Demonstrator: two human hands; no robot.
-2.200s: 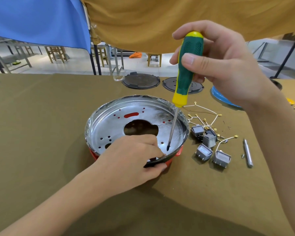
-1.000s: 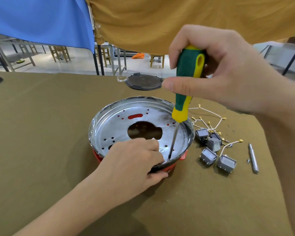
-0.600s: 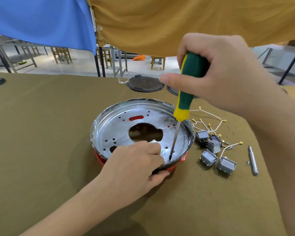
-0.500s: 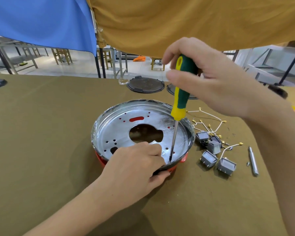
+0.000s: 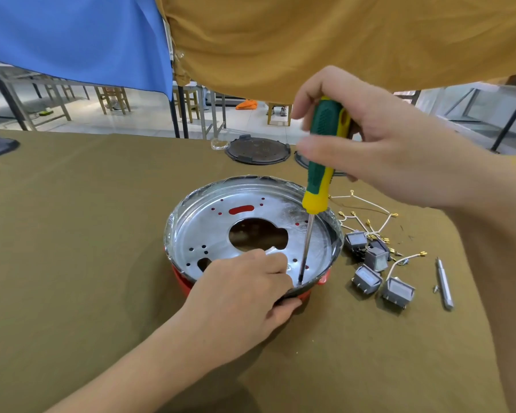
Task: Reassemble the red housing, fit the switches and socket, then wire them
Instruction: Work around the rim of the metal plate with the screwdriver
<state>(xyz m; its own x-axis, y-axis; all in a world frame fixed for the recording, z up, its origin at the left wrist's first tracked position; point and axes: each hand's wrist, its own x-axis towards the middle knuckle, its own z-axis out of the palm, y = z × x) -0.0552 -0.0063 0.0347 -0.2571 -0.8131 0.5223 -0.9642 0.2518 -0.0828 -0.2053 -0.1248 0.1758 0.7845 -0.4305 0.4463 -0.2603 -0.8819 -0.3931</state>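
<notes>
While the left hand (image 5: 245,296) grips the near rim of the round red housing with silver metal plate (image 5: 251,231) on the counter (image 5: 72,234), the right hand (image 5: 379,144) holds the green-and-yellow screwdriver (image 5: 322,162) upright, tip on the plate.

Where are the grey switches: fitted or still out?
Out. The grey switches lie loose on the cloth, right of the red housing, wires unattached.

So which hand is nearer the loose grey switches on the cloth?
Right. The right hand grips the screwdriver above and behind the switches; the left hand grips the housing rim, across from them.
</notes>
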